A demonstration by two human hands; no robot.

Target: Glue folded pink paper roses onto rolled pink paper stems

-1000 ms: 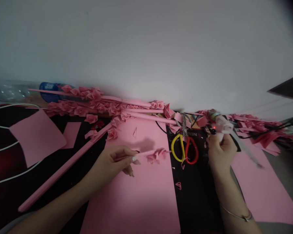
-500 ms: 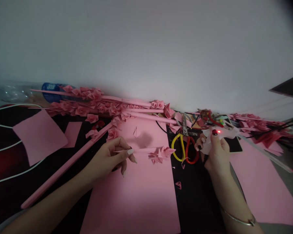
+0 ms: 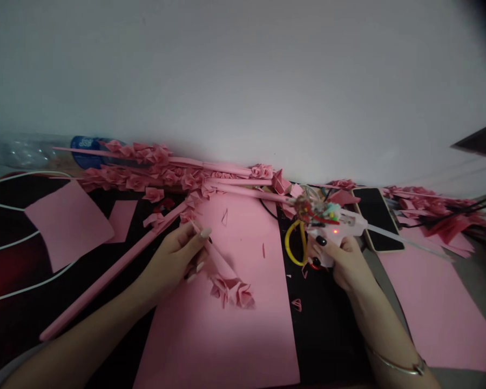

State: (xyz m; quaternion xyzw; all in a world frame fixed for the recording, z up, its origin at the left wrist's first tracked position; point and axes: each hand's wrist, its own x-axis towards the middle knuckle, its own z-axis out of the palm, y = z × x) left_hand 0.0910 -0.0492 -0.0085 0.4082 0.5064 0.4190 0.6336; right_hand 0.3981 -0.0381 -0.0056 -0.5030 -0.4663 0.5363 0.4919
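Observation:
Pinched in my left hand [image 3: 186, 248] is the thin end of a pink paper flower stem [image 3: 222, 265]; its folded blossoms point down and right above a large pink paper sheet [image 3: 227, 346]. My right hand [image 3: 340, 256] is wrapped round the handle of a white hot glue gun [image 3: 335, 233] with a small red light on. A clear glue stick [image 3: 409, 240] sticks out of its back end, and the front is covered with colourful bits. Scissors with a yellow handle [image 3: 290, 246] lie beneath the gun; their red handle is mostly hidden behind my right hand.
Along the wall lie finished pink paper flower branches [image 3: 154, 178] and a plastic bottle [image 3: 85, 151]. A smartphone [image 3: 378, 219] rests right of the gun. White cable [image 3: 8, 249] loops by a square pink sheet [image 3: 71, 224] at left. Another pink sheet [image 3: 441, 308] lies at right.
The flower stem has swung from level to pointing down and right. My right hand has brought the glue gun left and turned it, so its body shows and the smartphone is uncovered.

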